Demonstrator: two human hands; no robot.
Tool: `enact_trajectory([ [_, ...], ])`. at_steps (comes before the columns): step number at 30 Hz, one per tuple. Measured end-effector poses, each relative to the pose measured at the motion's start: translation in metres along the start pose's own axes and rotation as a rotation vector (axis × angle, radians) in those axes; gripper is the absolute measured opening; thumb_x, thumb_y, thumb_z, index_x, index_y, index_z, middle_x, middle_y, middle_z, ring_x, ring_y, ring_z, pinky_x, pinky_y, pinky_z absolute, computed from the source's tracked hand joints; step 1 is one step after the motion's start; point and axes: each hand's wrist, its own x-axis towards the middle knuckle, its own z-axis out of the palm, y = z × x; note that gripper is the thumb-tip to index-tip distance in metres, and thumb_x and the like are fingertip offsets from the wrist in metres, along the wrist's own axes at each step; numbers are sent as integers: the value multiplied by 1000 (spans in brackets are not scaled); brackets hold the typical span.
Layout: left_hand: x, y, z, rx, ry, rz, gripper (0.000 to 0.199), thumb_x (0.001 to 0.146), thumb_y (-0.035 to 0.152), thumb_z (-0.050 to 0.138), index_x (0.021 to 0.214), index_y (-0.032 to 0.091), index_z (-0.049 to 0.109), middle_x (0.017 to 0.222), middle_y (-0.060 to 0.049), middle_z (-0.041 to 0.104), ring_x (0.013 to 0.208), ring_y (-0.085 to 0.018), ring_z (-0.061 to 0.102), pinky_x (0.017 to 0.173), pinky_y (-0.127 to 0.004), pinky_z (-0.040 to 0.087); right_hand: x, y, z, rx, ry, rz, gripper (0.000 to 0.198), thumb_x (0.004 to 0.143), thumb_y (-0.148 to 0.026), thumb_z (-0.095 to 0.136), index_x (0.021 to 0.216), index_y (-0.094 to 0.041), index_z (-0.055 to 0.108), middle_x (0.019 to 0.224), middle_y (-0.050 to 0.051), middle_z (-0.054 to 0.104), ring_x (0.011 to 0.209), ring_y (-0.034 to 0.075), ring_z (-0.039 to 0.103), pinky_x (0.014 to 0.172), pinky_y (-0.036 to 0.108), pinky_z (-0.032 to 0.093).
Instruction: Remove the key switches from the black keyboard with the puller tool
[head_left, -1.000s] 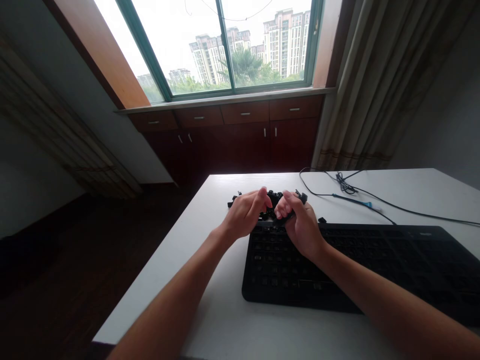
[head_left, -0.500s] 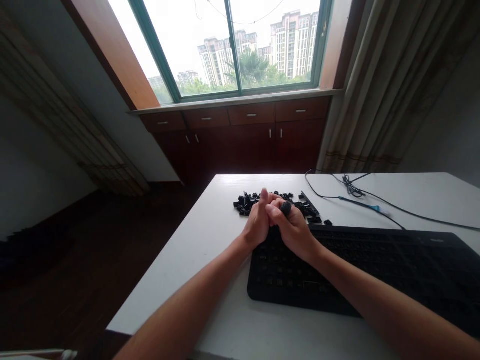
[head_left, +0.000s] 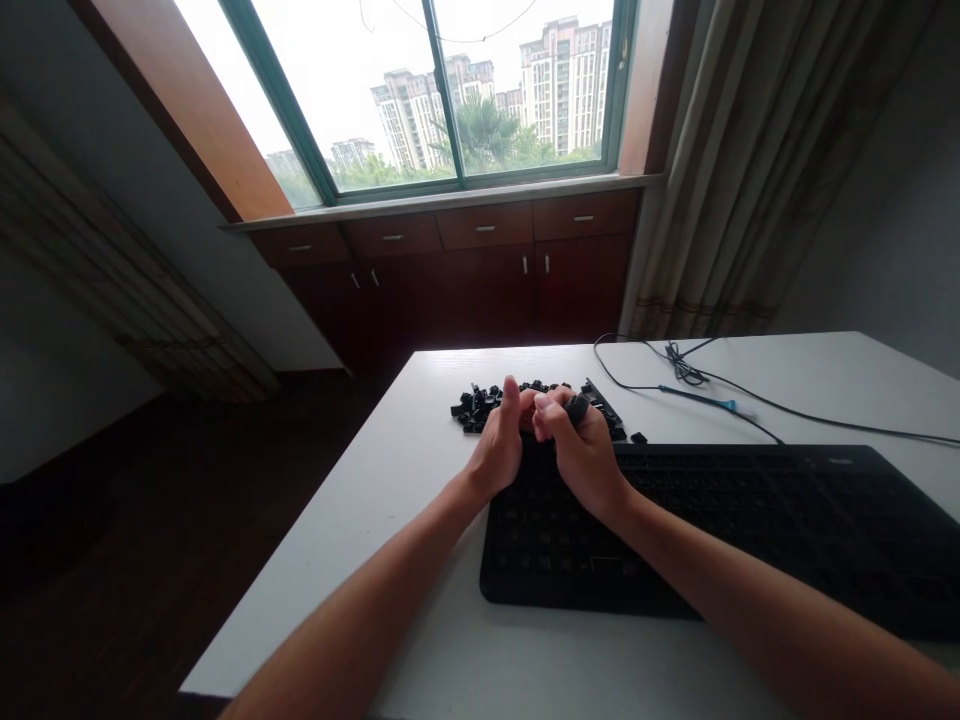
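My right hand (head_left: pixel 586 455) is closed around a black-handled tool (head_left: pixel 577 408). The rounded handle end sticks out above the fist; its working end is hidden. Close beside it, my left hand (head_left: pixel 499 445) has its thumb stretched up and its fingers reaching toward my right hand, partly hidden. Both hands are over the upper left part of a black keyboard (head_left: pixel 720 490), whose left end shows small square key positions. Just behind the hands lies a pile of loose black keycaps (head_left: pixel 474 408), with one longer black piece (head_left: pixel 604 402) among them.
The keyboard lies on a white table (head_left: pixel 375 490). A black cable (head_left: pixel 825 415) with a tied bundle (head_left: pixel 684 368) and a blue-and-white tag (head_left: pixel 731 406) runs across the back right. One loose keycap (head_left: pixel 638 438) sits by the keyboard's rear edge. Beyond stand dark wooden cabinets (head_left: pixel 480 290).
The whole view has shifted, so table and keyboard appear further left. My right fist has opened a small gap from my left hand and tilted slightly; the black handle stays in it.
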Motion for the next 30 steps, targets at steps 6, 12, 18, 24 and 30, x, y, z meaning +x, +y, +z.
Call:
enact_trajectory([
  [6,1,1,-2,-30,3,8,71,99,63,12,91,17,65,86,-5,68,84,-16,61,83,-28,48,-6,-4,-7,-147,37,-14,30,97,-34,51,70,-21,49,71,-1,57,66,13,51,70,29,44],
  [12,1,-6,-3,13,12,-35,69,98,64,16,98,19,69,91,-7,68,86,-19,63,84,-33,50,-10,-2,-12,-773,-436,-775,18,91,-30,54,76,-20,54,78,2,64,76,17,56,85,36,43],
  [18,4,-9,1,80,134,8,66,99,58,16,89,17,68,91,-7,69,86,-19,60,84,-33,47,-22,-3,-5,-1081,-820,-1030,22,89,-32,51,72,-20,56,70,1,64,67,17,56,77,37,40],
  [24,-7,-5,-2,266,250,100,54,101,52,23,92,18,65,97,-5,67,93,-19,59,91,-34,44,-7,-13,-28,-1200,-784,-835,20,87,-39,56,82,-20,57,69,0,68,65,18,60,72,36,39],
  [30,-70,-9,-28,531,190,98,37,98,49,40,125,25,52,129,-6,54,118,-20,54,105,-38,46,-21,-53,-107,-1337,-211,-266,21,84,-19,49,104,-16,44,75,5,65,65,20,60,73,37,45],
])
